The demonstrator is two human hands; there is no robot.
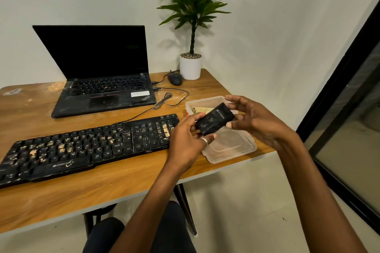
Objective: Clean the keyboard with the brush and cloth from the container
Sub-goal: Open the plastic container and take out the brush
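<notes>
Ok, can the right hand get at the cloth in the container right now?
Probably, once freed: the right hand grips the black case with the left hand; the container stands open just behind, cloth uncovered.

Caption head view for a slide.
Left hand and right hand hold a black tool over the container, beside the dirty keyboard.

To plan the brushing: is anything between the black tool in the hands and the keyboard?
Nothing visible. The left hand and right hand hold the black tool just beside the right end of the keyboard.
</notes>
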